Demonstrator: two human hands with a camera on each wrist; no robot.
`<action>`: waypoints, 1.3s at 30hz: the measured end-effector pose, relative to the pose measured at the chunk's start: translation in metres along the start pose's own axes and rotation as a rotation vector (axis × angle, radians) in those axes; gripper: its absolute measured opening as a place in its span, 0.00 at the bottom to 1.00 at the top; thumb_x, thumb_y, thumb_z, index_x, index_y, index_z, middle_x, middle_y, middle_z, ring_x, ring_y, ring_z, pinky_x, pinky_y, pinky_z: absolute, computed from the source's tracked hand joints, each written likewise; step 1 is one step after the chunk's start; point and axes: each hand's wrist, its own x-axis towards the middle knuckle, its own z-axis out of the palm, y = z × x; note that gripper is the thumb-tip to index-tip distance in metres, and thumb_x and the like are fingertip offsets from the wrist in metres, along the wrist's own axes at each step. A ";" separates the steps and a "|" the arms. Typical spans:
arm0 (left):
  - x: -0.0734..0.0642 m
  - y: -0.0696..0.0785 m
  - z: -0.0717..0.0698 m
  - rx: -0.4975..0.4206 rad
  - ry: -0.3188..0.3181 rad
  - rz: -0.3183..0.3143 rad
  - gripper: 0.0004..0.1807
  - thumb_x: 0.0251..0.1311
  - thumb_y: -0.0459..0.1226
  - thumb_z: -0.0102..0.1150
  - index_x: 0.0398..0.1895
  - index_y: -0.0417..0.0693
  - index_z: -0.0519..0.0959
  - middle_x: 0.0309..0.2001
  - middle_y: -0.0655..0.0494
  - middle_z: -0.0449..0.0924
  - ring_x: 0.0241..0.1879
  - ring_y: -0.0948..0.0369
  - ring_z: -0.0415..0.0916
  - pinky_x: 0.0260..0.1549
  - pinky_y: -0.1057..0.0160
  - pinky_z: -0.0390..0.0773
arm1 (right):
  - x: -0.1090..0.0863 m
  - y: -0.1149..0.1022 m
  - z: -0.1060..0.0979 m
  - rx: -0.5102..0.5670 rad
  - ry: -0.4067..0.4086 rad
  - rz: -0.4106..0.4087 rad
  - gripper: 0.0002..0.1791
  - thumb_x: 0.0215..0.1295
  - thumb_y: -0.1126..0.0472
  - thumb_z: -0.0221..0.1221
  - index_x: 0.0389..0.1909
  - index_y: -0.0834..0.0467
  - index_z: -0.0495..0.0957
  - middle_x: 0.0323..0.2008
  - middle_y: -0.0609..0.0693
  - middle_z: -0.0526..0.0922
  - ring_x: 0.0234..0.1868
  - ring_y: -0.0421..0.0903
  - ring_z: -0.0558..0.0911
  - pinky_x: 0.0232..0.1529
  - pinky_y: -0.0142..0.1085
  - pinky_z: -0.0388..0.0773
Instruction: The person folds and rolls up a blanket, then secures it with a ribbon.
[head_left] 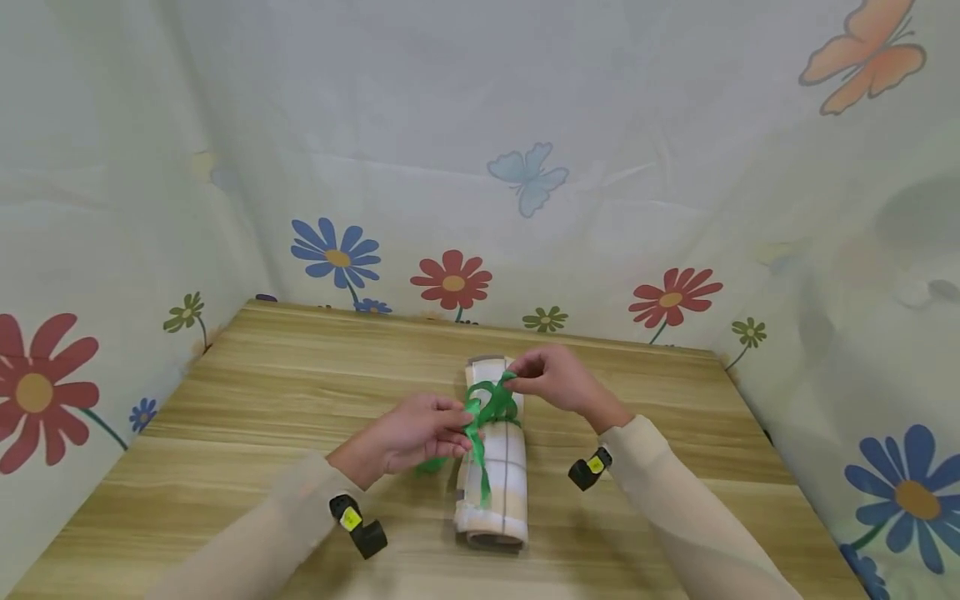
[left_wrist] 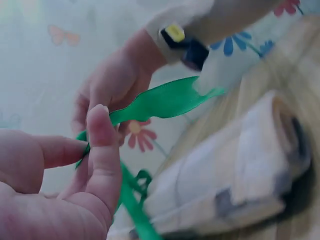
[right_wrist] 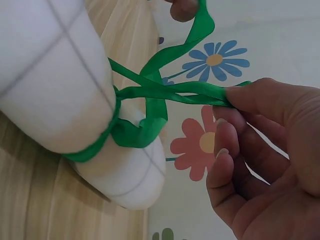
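A rolled towel (head_left: 504, 475), white and beige with grey check lines, lies lengthwise on the table, with a green ribbon (head_left: 497, 406) looped around its far half. My left hand (head_left: 417, 433) is over the towel's left side, pinching one length of ribbon between thumb and fingers; a loose tail hangs past it. On the far right side, my right hand (head_left: 557, 380) pinches a folded loop of the ribbon between thumb and forefinger. In the right wrist view the ribbon (right_wrist: 185, 94) stretches from the towel to those fingertips, and another length rises toward the left hand.
The wood-grain table (head_left: 315, 358) extends on both sides of the towel. Behind it and at the sides hangs a white curtain (head_left: 420, 100) printed with flowers and butterflies. Each wrist wears a small black camera, such as the one on the left sleeve (head_left: 358, 527).
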 end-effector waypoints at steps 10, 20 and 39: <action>0.008 -0.021 0.049 -0.340 -0.037 0.037 0.17 0.76 0.30 0.49 0.63 0.29 0.67 0.47 0.44 0.84 0.49 0.57 0.86 0.54 0.64 0.82 | 0.014 -0.007 -0.009 -0.090 -0.095 -0.040 0.04 0.65 0.59 0.70 0.37 0.54 0.88 0.33 0.46 0.89 0.32 0.39 0.82 0.38 0.34 0.80; -0.008 -0.026 0.060 0.006 -0.141 -0.023 0.21 0.77 0.31 0.47 0.67 0.27 0.67 0.61 0.28 0.75 0.53 0.48 0.85 0.54 0.56 0.83 | 0.017 -0.015 -0.015 -0.109 -0.172 -0.077 0.03 0.67 0.58 0.68 0.36 0.53 0.89 0.33 0.44 0.89 0.34 0.40 0.85 0.42 0.36 0.83; -0.023 -0.016 0.045 0.378 -0.158 0.033 0.21 0.76 0.37 0.54 0.63 0.30 0.74 0.47 0.39 0.87 0.36 0.58 0.88 0.42 0.57 0.87 | 0.013 -0.008 -0.011 -0.040 -0.141 -0.038 0.03 0.66 0.59 0.69 0.37 0.53 0.89 0.34 0.47 0.89 0.34 0.46 0.83 0.40 0.37 0.81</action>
